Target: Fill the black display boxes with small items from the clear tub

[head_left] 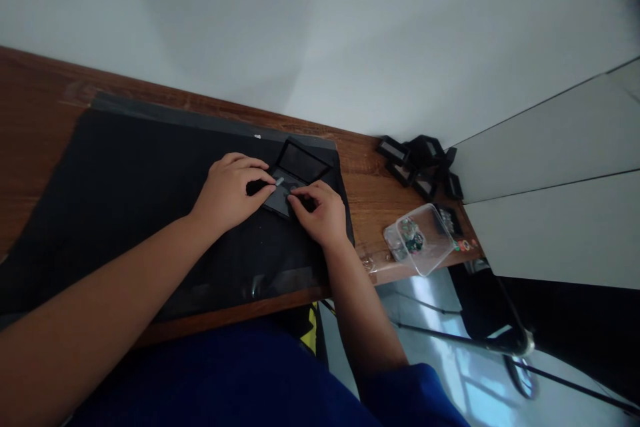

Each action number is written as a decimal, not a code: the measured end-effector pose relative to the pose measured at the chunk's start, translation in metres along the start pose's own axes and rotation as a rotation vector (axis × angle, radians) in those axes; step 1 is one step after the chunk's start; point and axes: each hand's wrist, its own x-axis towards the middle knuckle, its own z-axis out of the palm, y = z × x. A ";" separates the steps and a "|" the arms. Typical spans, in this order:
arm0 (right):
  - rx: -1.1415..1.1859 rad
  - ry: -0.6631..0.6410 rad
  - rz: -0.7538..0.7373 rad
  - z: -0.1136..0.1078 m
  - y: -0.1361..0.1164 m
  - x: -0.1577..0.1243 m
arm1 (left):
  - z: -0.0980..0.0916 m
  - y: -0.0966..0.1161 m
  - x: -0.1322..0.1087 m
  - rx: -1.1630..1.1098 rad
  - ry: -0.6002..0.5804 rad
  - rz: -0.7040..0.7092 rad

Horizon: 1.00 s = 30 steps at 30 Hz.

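Note:
A small black box (280,205) lies on the black mat (135,173), its lid (303,161) raised at the back and showing a dark panel. My left hand (231,191) comes in from the left, thumb and index finger closed on a small light grey piece (279,181) over the box. At the box's right side is my right hand (321,211), its thumb and index finger pinched together over the base. Whatever sits between those right fingertips is too small and dark to name.
Several black boxes (424,152) are piled at the table's right end by the wall. Nearer stands a clear plastic container (433,240) beside a bag of small green parts (411,235). A dark tray (449,219) and small round pieces (465,245) lie past it.

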 end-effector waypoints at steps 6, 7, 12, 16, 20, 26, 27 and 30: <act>-0.048 -0.023 -0.012 0.001 -0.006 0.001 | 0.003 0.004 -0.001 -0.020 0.050 0.011; -0.036 -0.023 -0.016 0.001 -0.007 0.001 | 0.002 0.007 -0.001 -0.045 0.075 0.027; -0.010 -0.028 -0.001 0.007 -0.008 0.003 | 0.001 0.015 -0.003 -0.080 0.060 0.098; 0.004 -0.012 -0.022 0.011 -0.005 0.006 | 0.003 0.013 -0.004 0.000 -0.035 0.064; 0.099 0.000 -0.095 0.012 0.000 0.005 | 0.003 0.011 -0.004 0.012 -0.038 0.073; 0.193 -0.015 -0.090 0.012 0.005 0.004 | 0.001 0.015 -0.003 -0.030 -0.052 0.103; 0.205 -0.014 -0.095 0.012 0.005 0.004 | 0.001 0.015 -0.003 -0.032 -0.051 0.105; 0.249 -0.006 -0.118 0.014 0.005 0.004 | 0.003 0.015 -0.003 -0.042 -0.036 0.106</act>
